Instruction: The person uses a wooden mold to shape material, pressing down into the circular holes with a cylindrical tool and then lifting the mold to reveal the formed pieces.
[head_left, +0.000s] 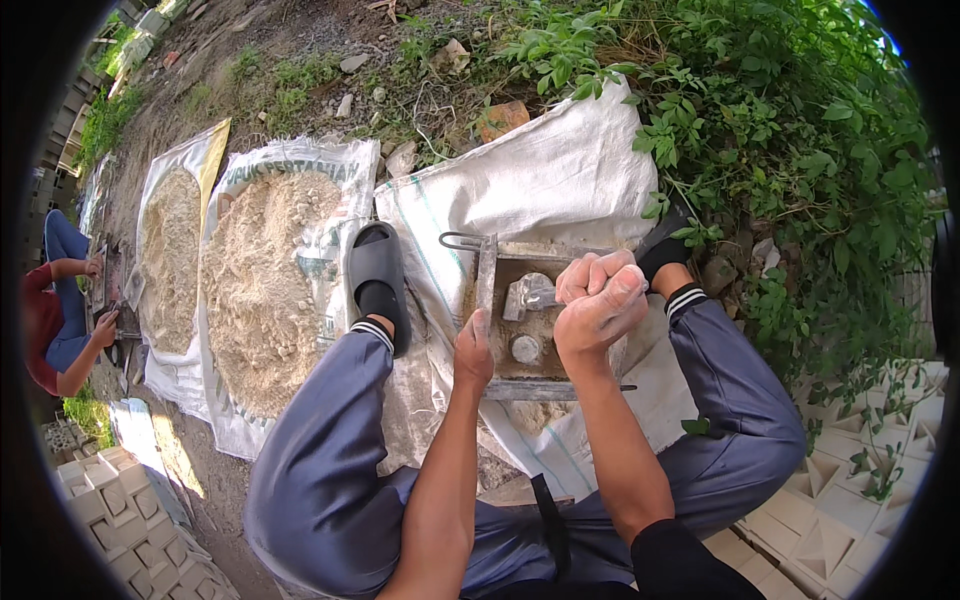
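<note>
My right hand is closed in a fist round the handle of a hammer. The hammer's dusty, blocky head is over the inside of a rectangular metal mould frame. Within the frame, close to the hammer head, a round pale knob stands up. Sandy powder lies around it, and my right hand hides part of the frame's right side. My left hand grips the frame's left edge, thumb up; its fingertips are mostly hidden. Under the frame spreads a white woven sack.
Two sacks to the left carry heaps of pale powder. My sandalled foot is left of the frame. A co-worker sits at far left. Leafy plants crowd the right; patterned blocks stand at both lower corners.
</note>
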